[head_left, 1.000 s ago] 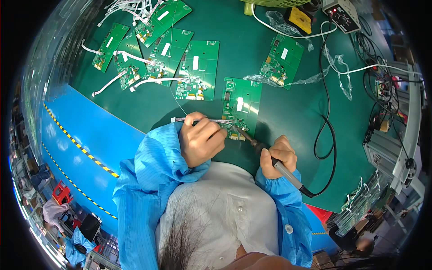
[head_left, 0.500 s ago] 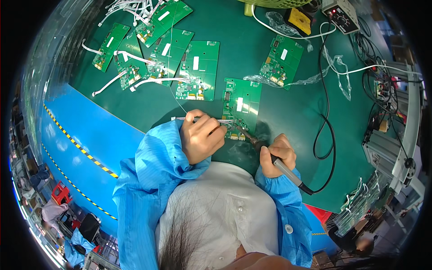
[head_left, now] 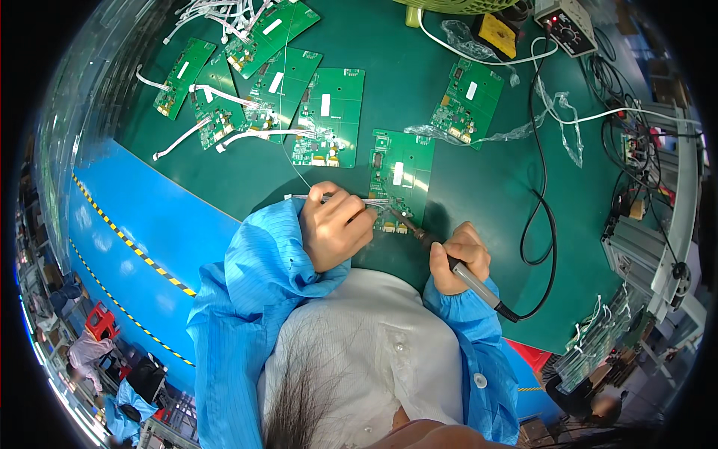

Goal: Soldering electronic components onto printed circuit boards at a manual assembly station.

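Lying in front of me on the green mat is a green circuit board [head_left: 402,161] with a white label. My left hand [head_left: 336,227] is closed at its left edge, pinching a white wire cable [head_left: 374,200] whose end meets the board. A thin solder wire [head_left: 298,170] also runs down into these fingers. My right hand [head_left: 458,260] grips a soldering iron [head_left: 471,281] with a grey handle. Its tip touches or nearly touches the board beside the cable end; I cannot tell which.
Several boards with white cables [head_left: 327,120] lie at the back left, below a heap of loose cables [head_left: 224,16]. Another board [head_left: 467,101] lies back right, near plastic film. The soldering station [head_left: 566,28], yellow sponge [head_left: 498,34] and iron's black cord [head_left: 554,247] are on the right.
The faint smoke near the iron has thinned. My right hand has shifted very slightly left with the soldering iron; my left hand stays in place.
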{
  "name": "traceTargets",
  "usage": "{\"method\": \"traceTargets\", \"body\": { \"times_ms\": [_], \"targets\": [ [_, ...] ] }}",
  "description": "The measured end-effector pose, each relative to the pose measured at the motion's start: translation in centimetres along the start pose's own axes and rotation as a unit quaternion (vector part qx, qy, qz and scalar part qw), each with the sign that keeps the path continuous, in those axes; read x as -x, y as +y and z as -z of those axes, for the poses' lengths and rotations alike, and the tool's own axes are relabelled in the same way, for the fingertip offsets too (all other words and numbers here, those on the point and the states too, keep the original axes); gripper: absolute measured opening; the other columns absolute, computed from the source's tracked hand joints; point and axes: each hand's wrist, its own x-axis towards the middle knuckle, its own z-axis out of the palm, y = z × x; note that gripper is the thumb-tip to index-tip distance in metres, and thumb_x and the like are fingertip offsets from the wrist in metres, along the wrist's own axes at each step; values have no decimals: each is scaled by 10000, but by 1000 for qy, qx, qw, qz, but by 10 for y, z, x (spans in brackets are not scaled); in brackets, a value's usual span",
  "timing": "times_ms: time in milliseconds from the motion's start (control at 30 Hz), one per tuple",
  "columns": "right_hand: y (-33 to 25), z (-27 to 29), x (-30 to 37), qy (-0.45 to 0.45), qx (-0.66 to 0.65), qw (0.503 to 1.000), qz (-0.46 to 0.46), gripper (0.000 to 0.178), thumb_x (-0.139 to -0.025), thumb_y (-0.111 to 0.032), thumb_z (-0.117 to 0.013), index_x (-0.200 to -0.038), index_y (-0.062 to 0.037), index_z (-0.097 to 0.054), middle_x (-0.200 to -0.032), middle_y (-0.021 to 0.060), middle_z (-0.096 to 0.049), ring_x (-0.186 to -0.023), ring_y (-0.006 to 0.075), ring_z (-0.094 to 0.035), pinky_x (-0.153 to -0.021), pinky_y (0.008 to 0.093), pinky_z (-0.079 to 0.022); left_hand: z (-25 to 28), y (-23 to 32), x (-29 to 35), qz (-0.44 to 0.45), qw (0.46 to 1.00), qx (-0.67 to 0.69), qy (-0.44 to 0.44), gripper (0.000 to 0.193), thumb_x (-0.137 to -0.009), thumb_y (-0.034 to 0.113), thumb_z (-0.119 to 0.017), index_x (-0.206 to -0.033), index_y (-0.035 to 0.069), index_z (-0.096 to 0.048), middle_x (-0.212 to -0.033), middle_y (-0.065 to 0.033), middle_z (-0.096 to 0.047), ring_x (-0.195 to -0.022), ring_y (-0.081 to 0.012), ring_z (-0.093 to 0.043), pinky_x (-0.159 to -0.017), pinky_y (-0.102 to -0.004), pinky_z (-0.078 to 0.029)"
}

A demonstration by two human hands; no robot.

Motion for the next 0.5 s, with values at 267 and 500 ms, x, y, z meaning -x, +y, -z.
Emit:
{"method": "traceTargets", "body": {
  "times_ms": [267, 500],
  "targets": [
    [-2, 18, -1, 69, -41, 996, -36, 216, -604, 59, -572, -709, -71, -435, -534, 35, -474, -472, 144, -342, -502, 269, -332, 38, -14, -12, 45, 990, -121, 60, 180, -616, 47, -624, -790, 87, -607, -661, -25, -457, -565, -172, -439, -636, -287, -331],
    [-2, 25, -4, 148, -18, 986, -69, 155, -687, 11, -507, -690, -90, -390, -515, 33, -412, -505, 132, -300, -542, 284, -312, 44, -31, -19, 271, 961, -44, 24, 265, -684, 36, -600, -944, 88, -616, -858, -60, -598, -643, -198, -526, -708, -349, -399]
  ]
}}
